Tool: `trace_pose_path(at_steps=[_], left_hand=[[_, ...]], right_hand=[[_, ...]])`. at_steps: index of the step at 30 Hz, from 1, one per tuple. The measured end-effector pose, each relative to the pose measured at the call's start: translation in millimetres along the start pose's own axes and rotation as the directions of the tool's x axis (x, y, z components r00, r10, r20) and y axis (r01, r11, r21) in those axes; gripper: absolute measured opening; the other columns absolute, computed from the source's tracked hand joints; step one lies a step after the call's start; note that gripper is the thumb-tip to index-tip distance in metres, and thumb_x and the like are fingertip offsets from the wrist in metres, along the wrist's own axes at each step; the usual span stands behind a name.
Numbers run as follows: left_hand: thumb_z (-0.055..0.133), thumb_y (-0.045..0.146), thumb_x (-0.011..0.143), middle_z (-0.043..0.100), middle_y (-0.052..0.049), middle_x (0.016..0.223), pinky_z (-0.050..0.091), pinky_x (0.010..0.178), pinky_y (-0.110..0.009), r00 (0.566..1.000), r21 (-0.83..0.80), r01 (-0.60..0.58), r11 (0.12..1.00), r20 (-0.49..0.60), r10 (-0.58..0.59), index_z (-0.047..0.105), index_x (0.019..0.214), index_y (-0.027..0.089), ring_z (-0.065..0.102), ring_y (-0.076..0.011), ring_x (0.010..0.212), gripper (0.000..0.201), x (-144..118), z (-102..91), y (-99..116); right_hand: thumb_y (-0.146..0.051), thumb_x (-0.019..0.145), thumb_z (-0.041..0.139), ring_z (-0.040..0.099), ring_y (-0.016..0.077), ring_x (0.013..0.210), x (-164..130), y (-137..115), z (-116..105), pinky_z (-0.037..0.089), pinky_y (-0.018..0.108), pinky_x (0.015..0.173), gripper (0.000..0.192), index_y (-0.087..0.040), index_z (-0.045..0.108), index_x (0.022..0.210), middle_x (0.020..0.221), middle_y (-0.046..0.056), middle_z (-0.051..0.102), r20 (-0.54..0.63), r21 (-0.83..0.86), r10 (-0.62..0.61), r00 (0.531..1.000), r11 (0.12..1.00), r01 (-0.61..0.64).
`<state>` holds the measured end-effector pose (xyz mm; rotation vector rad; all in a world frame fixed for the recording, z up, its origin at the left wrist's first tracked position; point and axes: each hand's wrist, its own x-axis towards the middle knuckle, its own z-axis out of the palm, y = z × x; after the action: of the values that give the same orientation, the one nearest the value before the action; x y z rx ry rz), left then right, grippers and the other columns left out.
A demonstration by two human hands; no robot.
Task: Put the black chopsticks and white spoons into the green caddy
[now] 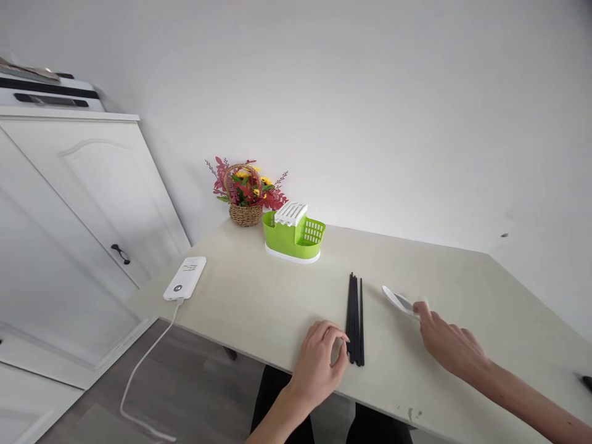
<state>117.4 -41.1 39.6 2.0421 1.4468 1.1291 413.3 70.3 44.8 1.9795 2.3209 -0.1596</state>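
A bundle of black chopsticks (354, 317) lies lengthwise on the table, one stick slightly apart on its right. Beside their near end, my left hand (321, 354) rests with loosely curved fingers, thumb and forefinger a little apart. Its fingertips come up to the chopsticks' left edge; whether they touch is hard to tell. Over to the right, my right hand (448, 339) is closed on a white spoon (394, 298), whose bowl points left toward the chopsticks. The handle end is partly hidden by my fingers and blurred.
A green and white utensil caddy (287, 240) stands at the back, with a flower basket (246, 214) behind it. A white power bank (185, 279) with a cable (139, 367) lies at the left edge. A white cabinet (92, 203) stands left; behind is a wall.
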Motion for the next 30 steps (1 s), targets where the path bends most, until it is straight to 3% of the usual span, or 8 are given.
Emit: trace_pose_path(at_steps=[5, 15, 23, 26, 30], left_hand=[[0.049, 0.019, 0.102, 0.066, -0.006, 0.11, 0.058, 0.094, -0.041, 1.0, 0.011, 0.01, 1.0, 0.007, -0.01, 0.062, 0.107, 0.025, 0.065, -0.0219, 0.106, 0.015, 0.1, 0.5, 0.4], [0.051, 0.022, 0.102, 0.067, -0.004, 0.11, 0.058, 0.095, -0.038, 0.999, -0.015, 0.045, 0.999, 0.006, -0.045, 0.063, 0.106, 0.026, 0.066, -0.02, 0.106, 0.013, 1.6, -0.2, -1.5], [0.051, 0.033, 0.104, 0.072, -0.004, 0.107, 0.057, 0.095, -0.037, 0.993, -0.16, 0.107, 0.981, 0.059, -0.099, 0.069, 0.106, 0.027, 0.069, -0.0209, 0.103, 0.019, 7.5, -14.3, 2.9], [0.053, 0.034, 0.104, 0.074, -0.003, 0.103, 0.056, 0.094, -0.035, 0.995, -0.173, 0.071, 0.982, -0.053, -0.081, 0.07, 0.104, 0.026, 0.07, -0.0199, 0.1, 0.019, 27.4, -31.3, -5.7], [0.057, 0.03, 0.101, 0.075, -0.004, 0.104, 0.053, 0.099, -0.039, 0.938, 0.077, -0.094, 0.993, -0.327, 0.114, 0.068, 0.102, 0.024, 0.069, -0.0218, 0.104, 0.013, 82.9, -71.2, -22.1]], right_hand=[[-0.009, 0.092, 0.036, 0.068, 0.0272, 0.067, -2.2, -9.1, -0.8, 0.033, 0.034, 0.063, 0.029, -0.02, 0.051, 0.114, 0.082, 0.009, 0.067, 0.1, -0.027, 0.007, 0.995, 1.0, -0.005], [-0.013, 0.096, 0.037, 0.074, 0.0305, 0.082, -5.9, -15.0, -1.0, 0.037, 0.035, 0.064, 0.03, -0.02, 0.05, 0.122, 0.094, 0.012, 0.073, 0.181, -0.021, 0.013, 0.983, 1.0, -0.009], [-0.027, 0.104, 0.028, 0.073, 0.0274, 0.08, -12.2, -22.0, -12.8, 0.037, 0.034, 0.066, 0.023, -0.024, 0.049, 0.114, 0.099, 0.008, 0.073, 0.145, 0.062, -0.055, 0.988, 0.997, 0.047], [-0.034, 0.105, 0.029, 0.073, 0.0283, 0.079, -15.4, -18.9, -7.9, 0.038, 0.035, 0.066, 0.027, -0.025, 0.05, 0.118, 0.102, 0.008, 0.073, 0.096, 0.112, -0.079, 0.992, 0.991, 0.068], [-0.04, 0.104, 0.03, 0.071, 0.0265, 0.069, -20.0, -13.3, 3.1, 0.038, 0.035, 0.064, 0.035, -0.027, 0.052, 0.127, 0.093, 0.007, 0.073, 0.016, 0.193, -0.094, 0.995, 0.977, 0.089]])
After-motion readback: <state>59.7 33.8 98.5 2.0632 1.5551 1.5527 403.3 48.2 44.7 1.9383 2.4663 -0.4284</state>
